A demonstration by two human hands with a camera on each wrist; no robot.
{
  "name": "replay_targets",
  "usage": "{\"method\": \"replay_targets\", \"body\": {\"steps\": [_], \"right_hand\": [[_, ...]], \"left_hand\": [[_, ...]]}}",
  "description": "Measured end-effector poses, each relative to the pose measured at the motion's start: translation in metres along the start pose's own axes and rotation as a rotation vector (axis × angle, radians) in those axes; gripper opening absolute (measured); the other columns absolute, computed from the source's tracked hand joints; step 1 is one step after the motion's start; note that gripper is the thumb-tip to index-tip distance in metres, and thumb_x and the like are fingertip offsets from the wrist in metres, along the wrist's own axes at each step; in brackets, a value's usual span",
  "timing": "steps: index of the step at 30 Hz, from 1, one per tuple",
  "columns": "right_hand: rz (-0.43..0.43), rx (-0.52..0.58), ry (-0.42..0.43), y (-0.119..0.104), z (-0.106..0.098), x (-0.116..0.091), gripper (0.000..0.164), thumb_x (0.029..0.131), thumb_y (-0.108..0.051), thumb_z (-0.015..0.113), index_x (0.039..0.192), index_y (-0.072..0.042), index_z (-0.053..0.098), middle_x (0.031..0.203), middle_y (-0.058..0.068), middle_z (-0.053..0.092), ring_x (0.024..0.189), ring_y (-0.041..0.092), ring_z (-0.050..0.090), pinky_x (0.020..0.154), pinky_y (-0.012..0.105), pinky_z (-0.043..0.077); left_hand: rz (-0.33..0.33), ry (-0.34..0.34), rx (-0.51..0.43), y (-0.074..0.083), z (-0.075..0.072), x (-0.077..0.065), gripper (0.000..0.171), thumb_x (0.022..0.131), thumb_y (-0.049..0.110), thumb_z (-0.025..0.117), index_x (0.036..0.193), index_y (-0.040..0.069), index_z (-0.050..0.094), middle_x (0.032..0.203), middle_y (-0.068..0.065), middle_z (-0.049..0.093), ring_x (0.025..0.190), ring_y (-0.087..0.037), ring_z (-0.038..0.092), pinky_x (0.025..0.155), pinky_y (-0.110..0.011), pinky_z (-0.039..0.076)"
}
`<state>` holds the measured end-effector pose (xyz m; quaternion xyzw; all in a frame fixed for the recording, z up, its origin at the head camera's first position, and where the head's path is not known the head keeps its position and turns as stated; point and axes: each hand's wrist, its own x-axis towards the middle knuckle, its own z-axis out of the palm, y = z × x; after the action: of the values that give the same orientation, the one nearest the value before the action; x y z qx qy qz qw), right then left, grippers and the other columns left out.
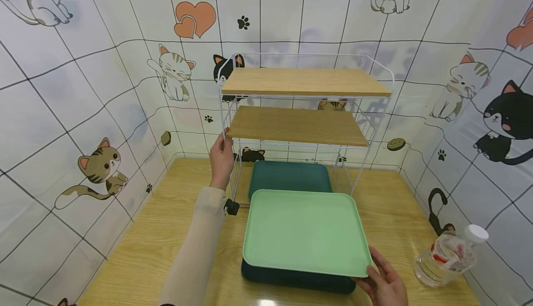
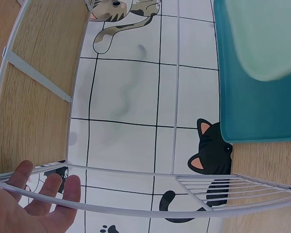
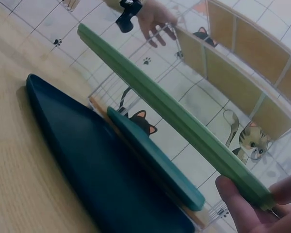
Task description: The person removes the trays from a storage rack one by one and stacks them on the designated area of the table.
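Observation:
My right hand (image 1: 384, 279) pinches the near right corner of a light green tray (image 1: 306, 232). In the right wrist view that tray is raised above a dark navy tray (image 3: 87, 155) lying on the table, with a gap between them. My left hand (image 1: 222, 158) holds the left side of a white wire rack (image 1: 235, 176) at its middle shelf, fingers curled over the frame wire in the left wrist view. A teal tray (image 1: 291, 174) sits on the rack's lowest level. The rack's middle wooden shelf (image 1: 297, 125) and top wooden shelf (image 1: 306, 82) carry nothing.
A clear plastic bottle (image 1: 447, 259) with a white cap stands at the right on the wooden table (image 1: 137, 259). Walls with a cat-print tile pattern (image 1: 279, 19) close in the back and sides. A black hook shape (image 1: 436, 209) shows near the right wall.

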<state>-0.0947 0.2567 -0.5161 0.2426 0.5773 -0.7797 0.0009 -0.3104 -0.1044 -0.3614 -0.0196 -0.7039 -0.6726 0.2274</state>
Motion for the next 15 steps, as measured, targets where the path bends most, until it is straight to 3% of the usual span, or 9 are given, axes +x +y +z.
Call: {"method": "replay_targets", "body": {"steps": [5, 9, 13, 15], "right_hand": [[-0.008, 0.035, -0.014, 0.01, -0.001, 0.003, 0.044, 0.106, 0.003, 0.045, 0.114, -0.038, 0.058, 0.098, -0.033, 0.061, 0.092, 0.008, 0.072, 0.087, 0.036, 0.059], [-0.019, 0.047, -0.01, 0.018, -0.001, 0.005, 0.048, 0.105, 0.004, 0.046, 0.104, -0.042, 0.061, 0.099, -0.034, 0.061, 0.09, 0.009, 0.072, 0.085, 0.037, 0.06], [-0.019, 0.035, -0.006, 0.024, 0.0, 0.009, 0.043, 0.105, 0.004, 0.047, 0.119, -0.034, 0.06, 0.098, -0.035, 0.06, 0.09, 0.009, 0.073, 0.085, 0.038, 0.06], [-0.022, 0.02, -0.01, 0.026, 0.001, 0.01, 0.045, 0.105, 0.004, 0.048, 0.14, -0.024, 0.053, 0.098, -0.035, 0.058, 0.09, 0.009, 0.072, 0.085, 0.039, 0.06]], "left_hand": [[-0.009, -0.005, 0.006, -0.002, 0.0, 0.001, 0.042, 0.111, 0.016, 0.042, 0.151, 0.005, 0.051, 0.074, -0.001, 0.045, 0.038, 0.0, 0.02, 0.043, -0.02, 0.024], [0.014, 0.004, -0.006, -0.022, 0.002, 0.01, 0.042, 0.112, 0.021, 0.042, 0.151, 0.008, 0.052, 0.077, 0.0, 0.046, 0.039, 0.003, 0.022, 0.043, -0.021, 0.022], [0.027, 0.017, -0.004, -0.039, 0.003, 0.018, 0.042, 0.112, 0.028, 0.043, 0.149, 0.015, 0.055, 0.076, 0.002, 0.046, 0.038, 0.001, 0.025, 0.042, -0.021, 0.022], [0.031, 0.019, -0.006, -0.04, 0.002, 0.019, 0.041, 0.111, 0.03, 0.044, 0.149, 0.017, 0.056, 0.077, 0.001, 0.048, 0.039, -0.001, 0.024, 0.042, -0.021, 0.023]]}}
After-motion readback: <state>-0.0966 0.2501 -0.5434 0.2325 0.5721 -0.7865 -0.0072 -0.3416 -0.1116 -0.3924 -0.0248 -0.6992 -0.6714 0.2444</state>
